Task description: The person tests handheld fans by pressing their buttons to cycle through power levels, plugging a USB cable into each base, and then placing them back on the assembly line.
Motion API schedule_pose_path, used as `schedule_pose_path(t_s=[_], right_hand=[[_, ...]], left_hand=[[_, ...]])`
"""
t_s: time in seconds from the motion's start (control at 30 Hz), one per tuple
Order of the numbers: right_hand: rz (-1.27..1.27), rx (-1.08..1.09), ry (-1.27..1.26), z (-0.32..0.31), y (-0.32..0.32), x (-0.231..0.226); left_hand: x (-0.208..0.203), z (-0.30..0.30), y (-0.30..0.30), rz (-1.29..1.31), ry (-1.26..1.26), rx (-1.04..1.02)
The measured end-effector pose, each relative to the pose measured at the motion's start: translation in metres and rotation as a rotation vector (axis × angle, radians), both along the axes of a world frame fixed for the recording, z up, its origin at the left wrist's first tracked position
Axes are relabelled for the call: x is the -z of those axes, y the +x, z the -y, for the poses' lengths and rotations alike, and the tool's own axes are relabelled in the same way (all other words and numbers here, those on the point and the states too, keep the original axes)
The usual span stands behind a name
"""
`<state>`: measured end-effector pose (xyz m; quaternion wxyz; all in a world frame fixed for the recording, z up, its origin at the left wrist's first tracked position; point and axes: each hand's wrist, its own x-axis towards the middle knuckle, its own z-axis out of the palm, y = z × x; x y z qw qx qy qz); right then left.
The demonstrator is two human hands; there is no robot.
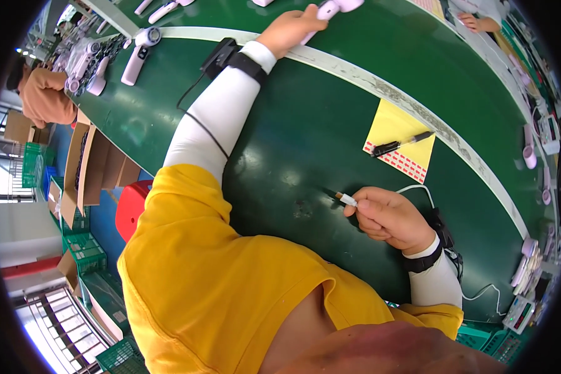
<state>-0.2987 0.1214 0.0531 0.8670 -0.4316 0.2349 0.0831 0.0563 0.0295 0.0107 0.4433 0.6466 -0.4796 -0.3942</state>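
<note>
**At the green conveyor: both hands occupied**

Near the belt's close edge, the right hand (pixel 389 219) is closed around a small pen-like tool (pixel 346 199); its pale tip with a brown band projects from the curled fingers, just above the green belt (pixel 305 124). The left hand (pixel 291 29) reaches far across the belt, fingers wrapped around the handle of a pale pink handheld device (pixel 330 9). A yellow sheet (pixel 400 124) lies beyond the right hand, bearing rows of small red stickers (pixel 400 163) and a black marker (pixel 402 144). Similar pink devices (pixel 137 56) lie further left. Open cardboard boxes (pixel 90 168) stand beside the belt; green crates (pixel 84 249) sit below, contents indistinct.
</note>
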Motion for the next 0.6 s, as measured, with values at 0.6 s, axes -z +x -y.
schedule_pose_path(t_s=[0.6], right_hand=[[-0.008,-0.059,-0.034,0.003,-0.003,-0.001]], left_hand=[[-0.017,-0.055,0.018,0.434,-0.082,-0.488]])
